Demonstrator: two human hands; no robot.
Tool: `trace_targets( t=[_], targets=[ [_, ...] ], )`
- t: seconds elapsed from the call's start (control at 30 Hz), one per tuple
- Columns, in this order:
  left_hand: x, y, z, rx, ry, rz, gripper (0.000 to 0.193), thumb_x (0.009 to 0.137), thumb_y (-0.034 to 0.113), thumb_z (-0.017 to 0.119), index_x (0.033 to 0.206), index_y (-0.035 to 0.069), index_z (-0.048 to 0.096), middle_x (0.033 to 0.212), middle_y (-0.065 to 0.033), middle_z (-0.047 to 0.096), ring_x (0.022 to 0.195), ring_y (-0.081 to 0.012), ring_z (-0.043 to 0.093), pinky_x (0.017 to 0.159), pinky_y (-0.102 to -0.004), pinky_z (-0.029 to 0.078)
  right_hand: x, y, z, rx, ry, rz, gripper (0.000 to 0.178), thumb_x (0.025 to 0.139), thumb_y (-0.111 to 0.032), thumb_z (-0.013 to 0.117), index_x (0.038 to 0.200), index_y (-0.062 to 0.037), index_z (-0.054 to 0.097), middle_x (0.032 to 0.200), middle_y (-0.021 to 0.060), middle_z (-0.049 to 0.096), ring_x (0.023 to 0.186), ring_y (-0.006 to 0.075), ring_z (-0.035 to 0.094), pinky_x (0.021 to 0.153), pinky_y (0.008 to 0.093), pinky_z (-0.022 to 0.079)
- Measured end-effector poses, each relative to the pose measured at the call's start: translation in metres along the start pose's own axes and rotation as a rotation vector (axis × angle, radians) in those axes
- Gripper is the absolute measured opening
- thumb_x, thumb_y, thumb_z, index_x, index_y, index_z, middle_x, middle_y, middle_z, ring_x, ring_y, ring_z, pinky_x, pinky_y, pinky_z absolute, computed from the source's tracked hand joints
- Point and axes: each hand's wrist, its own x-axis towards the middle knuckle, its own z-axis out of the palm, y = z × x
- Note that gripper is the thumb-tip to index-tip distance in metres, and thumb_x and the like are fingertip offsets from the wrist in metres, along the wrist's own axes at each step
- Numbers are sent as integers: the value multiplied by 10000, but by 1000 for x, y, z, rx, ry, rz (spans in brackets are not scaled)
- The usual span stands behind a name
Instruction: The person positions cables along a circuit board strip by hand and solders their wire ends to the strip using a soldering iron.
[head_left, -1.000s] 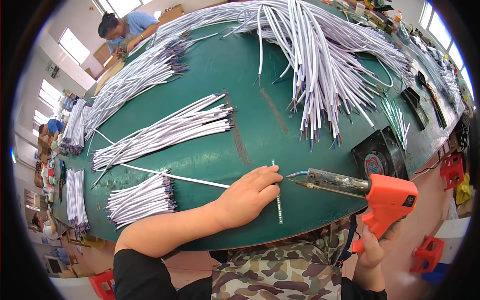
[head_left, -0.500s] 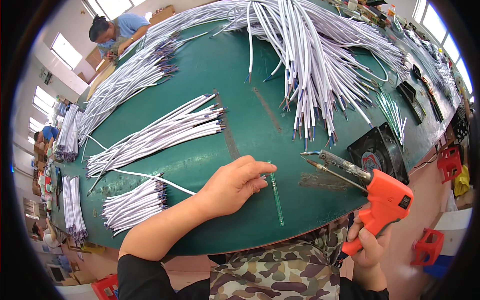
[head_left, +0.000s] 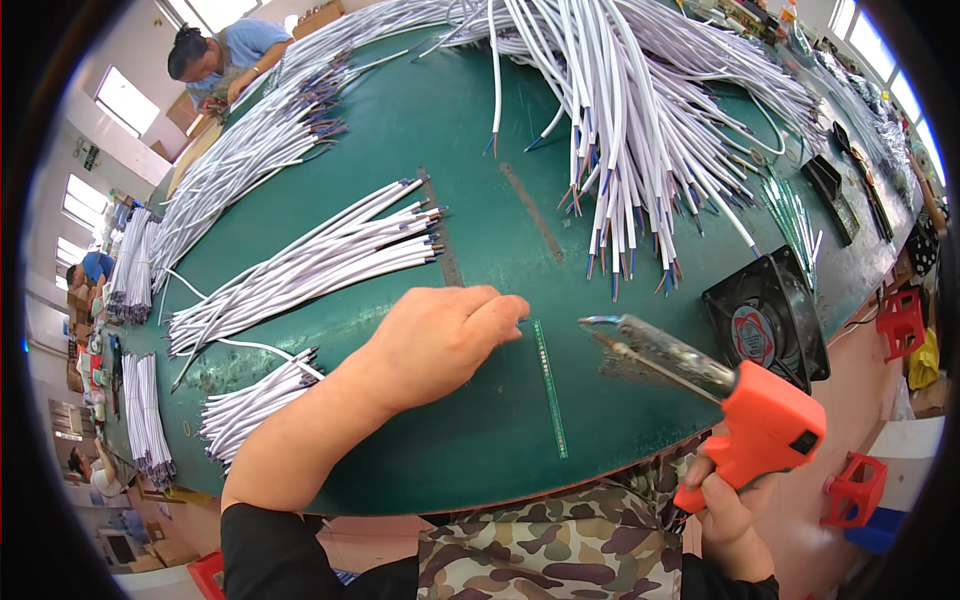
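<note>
My left hand [head_left: 440,340] is closed in a pinch over the table. A short blue wire tip pokes out past its fingertips, close to the upper end of a thin green circuit strip [head_left: 548,385]. The white cable [head_left: 262,347] behind that tip runs under my left forearm, which hides most of it. My right hand [head_left: 728,505] grips a soldering gun [head_left: 770,425] with an orange-red body. Its metal tip points left, above the table and a little right of the strip, apart from it.
Bundles of white cables [head_left: 310,255] lie at the left, with a large heap [head_left: 630,130] at the far middle. A black fan [head_left: 765,320] stands at right beside more green strips [head_left: 790,215]. A co-worker [head_left: 225,60] sits at the far left of the green table [head_left: 400,130].
My left hand has turned and drawn slightly left, its fingers closing together with the wire tip now at the strip's top end. The soldering gun's tip has shifted left and a little lower.
</note>
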Motion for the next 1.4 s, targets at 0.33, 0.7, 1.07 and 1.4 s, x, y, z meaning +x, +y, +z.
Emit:
trace_targets(
  t=[0.33, 0.7, 1.07, 1.4],
  targets=[
    [-7, -1, 15, -230, -146, -110, 123, 939, 115, 635, 1050, 60, 634, 916, -118, 636, 810, -379, 651, 684, -465, 538, 13, 7, 0, 32, -161, 50, 502, 857, -22, 664, 1320, 113, 524, 1220, 237, 654, 826, 206, 702, 691, 335, 590],
    [-8, -12, 22, 7, -37, 143, 303, 747, 27, 680, 1046, 67, 717, 935, -47, 656, 829, -252, 637, 712, -382, 537, 23, 8, 12, -295, -238, -7, 260, 809, -16, 688, 1063, 39, 686, 1009, 152, 726, 862, 212, 697, 758, 349, 574],
    [-5, -15, 20, -26, -87, 155, 324, 757, 30, 662, 1080, 48, 684, 974, -61, 643, 842, -255, 622, 725, -368, 537, 24, 30, 2, -617, -355, -218, 227, 762, -65, 732, 976, -1, 695, 814, 89, 677, 690, 254, 654, 609, 344, 546],
    [-4, -14, 22, -26, -89, 143, 311, 756, 15, 661, 1063, 47, 697, 970, -64, 646, 852, -262, 626, 731, -372, 540, 15, 46, -18, -702, -437, -321, 519, 772, -112, 773, 1237, 35, 595, 1142, 184, 656, 784, 291, 687, 647, 349, 563]
  ],
)
